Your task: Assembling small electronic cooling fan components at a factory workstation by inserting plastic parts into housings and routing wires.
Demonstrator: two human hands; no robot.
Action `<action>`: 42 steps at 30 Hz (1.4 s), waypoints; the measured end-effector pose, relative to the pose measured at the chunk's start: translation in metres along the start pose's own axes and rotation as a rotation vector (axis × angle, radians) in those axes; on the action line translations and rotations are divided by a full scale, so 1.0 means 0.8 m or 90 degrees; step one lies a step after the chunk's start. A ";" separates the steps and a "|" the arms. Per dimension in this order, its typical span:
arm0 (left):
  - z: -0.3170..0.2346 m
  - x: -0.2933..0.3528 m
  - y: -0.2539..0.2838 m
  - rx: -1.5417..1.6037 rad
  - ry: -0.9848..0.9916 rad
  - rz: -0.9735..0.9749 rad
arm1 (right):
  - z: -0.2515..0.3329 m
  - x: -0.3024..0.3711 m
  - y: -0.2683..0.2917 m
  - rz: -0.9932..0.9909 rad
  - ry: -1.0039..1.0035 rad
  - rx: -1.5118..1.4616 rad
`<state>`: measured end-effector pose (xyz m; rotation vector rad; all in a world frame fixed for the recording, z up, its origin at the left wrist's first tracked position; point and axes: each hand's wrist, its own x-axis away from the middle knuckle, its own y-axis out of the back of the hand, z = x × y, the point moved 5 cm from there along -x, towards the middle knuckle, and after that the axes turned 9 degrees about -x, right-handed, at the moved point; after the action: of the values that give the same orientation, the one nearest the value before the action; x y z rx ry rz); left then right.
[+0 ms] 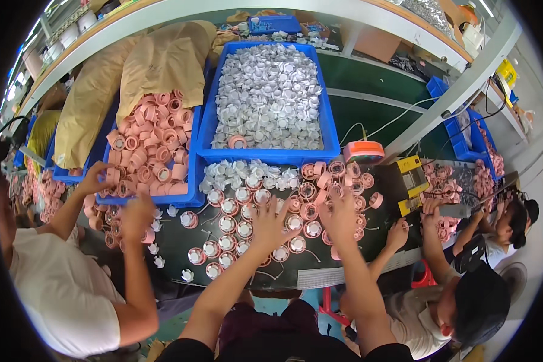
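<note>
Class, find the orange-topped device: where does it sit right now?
The orange-topped device sits right of centre in the head view, beside the near right corner of the blue bin of white pieces.

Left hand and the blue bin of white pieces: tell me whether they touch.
Apart. The head view shows loose white pieces lying in the gap between the left hand and the near edge of the blue bin.

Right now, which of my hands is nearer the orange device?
Right. Your right hand is short of the orange device, over pink parts; your left hand is farther left, over white-capped parts.
</note>
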<state>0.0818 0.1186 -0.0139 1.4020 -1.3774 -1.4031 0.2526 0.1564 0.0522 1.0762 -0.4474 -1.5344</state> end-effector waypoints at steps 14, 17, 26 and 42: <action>0.070 0.068 -0.009 0.056 -0.188 0.076 | 0.063 0.133 -0.116 0.222 0.110 -0.035; 0.084 0.080 -0.003 0.064 -0.211 0.112 | 0.083 0.148 -0.131 0.240 0.104 -0.032; 0.133 0.159 0.051 0.144 -0.009 0.072 | 0.134 0.149 -0.152 0.247 0.054 -0.023; 0.159 0.271 0.022 0.038 0.217 0.031 | 0.147 0.176 -0.171 0.400 0.312 -0.011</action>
<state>-0.0789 -0.0696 -0.0622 1.5515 -1.2290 -1.0406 0.0883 0.0324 -0.0480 1.1158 -0.3778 -0.6932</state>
